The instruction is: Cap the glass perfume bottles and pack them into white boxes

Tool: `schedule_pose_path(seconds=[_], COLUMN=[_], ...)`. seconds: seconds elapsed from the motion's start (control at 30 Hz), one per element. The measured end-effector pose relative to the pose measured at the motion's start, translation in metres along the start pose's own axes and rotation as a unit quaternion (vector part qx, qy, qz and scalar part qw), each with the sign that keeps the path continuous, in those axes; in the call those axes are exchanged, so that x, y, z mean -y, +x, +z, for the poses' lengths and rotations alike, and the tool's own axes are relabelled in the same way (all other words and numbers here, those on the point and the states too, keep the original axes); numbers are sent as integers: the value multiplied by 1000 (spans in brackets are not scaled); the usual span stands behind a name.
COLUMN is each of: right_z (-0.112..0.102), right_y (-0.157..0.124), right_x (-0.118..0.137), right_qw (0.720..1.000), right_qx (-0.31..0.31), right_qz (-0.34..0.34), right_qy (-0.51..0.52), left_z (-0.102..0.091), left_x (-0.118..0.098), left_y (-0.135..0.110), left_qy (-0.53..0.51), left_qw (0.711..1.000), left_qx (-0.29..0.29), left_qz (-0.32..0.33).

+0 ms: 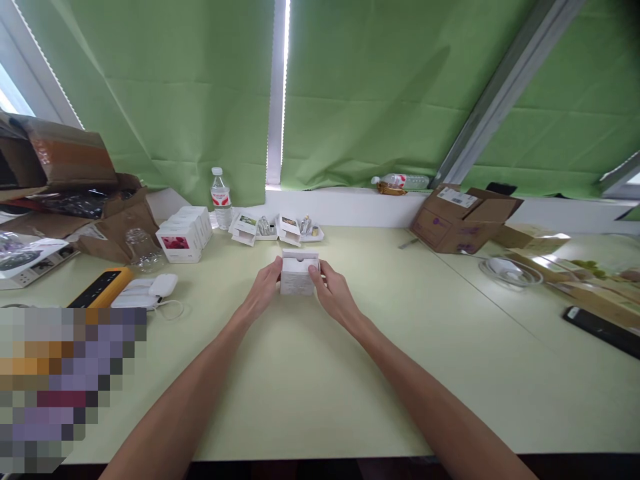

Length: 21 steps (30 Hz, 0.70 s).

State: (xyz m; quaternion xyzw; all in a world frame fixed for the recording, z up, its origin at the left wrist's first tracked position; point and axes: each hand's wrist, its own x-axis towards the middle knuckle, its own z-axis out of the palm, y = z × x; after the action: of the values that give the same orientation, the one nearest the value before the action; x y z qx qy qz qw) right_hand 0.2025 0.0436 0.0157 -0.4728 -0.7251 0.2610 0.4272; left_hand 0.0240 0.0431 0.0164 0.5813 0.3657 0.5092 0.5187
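A small white cardboard box (298, 280) with fine grey print is held over the middle of the table. Its top end, with a half-round notch in the edge, faces up toward me. My left hand (264, 285) grips the box's left side, fingers closed against it. On the other side, my right hand (334, 287) holds it with the thumb on the near face by the upper corner. Just beyond the hands lie two opened white boxes, one with a green picture (245, 228) and one beside it (290, 229), with small shiny parts next to them.
Left stand a row of white boxes (183, 237), a water bottle (221, 200), a yellow power strip (103, 288) and a white charger with a cable (145, 291). Brown cartons (75, 157) pile up behind. At right are a cardboard box (457, 217), a coiled white cable (510, 270) and a black bar (603, 330).
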Motion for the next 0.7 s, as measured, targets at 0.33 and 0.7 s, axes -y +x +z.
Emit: schedule_pose_path(seconds=[0.33,0.7], right_z=[-1,1], right_y=[-1,-3], right_x=[2,2], right_qw=[1000,999], right_qx=[3,2], right_qz=[11,31], right_qy=[-8,17], left_z=[3,5], left_x=[3,6], left_y=[0,2], left_qy=[-28,-28], left_qw=[999,997], left_qx=[-17,-55], left_qz=[-23,-54])
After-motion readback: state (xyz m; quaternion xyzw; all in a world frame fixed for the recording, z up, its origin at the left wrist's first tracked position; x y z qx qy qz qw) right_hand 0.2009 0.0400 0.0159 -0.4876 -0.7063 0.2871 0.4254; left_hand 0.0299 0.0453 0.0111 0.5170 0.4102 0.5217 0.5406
